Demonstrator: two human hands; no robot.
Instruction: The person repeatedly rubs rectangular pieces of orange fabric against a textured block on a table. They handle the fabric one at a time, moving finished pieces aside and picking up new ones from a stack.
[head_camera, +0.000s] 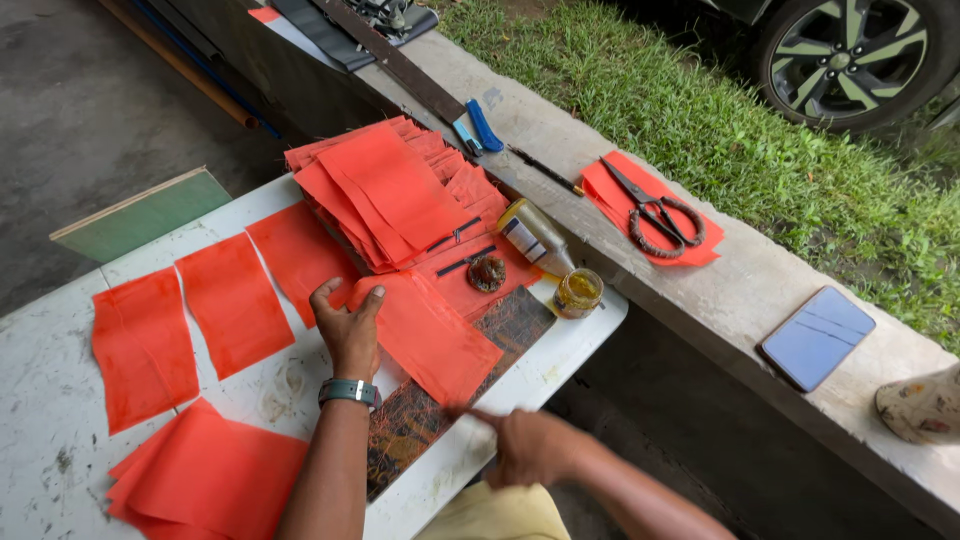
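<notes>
My left hand (347, 325), with a grey watch on the wrist, presses flat on the upper edge of an orange paper sheet (432, 335). The sheet lies tilted across a dark patterned board (515, 320) on the white table (50, 420). At the sheet's lower corner, my right hand (527, 447) is blurred; it seems to hold a thin stick or brush against the paper, though I cannot make the tool out. A small open jar of yellowish glue (579, 292) and a lying glue bottle (535, 236) sit just beyond the sheet.
Orange sheets (233, 302) lie in a row to the left, a stack (395, 195) at the back, another pile (215, 480) near me. On the concrete ledge (740, 290) are scissors (655, 215), a phone (817, 336), and blue tools (482, 125). Grass and a car wheel (848, 55) lie beyond.
</notes>
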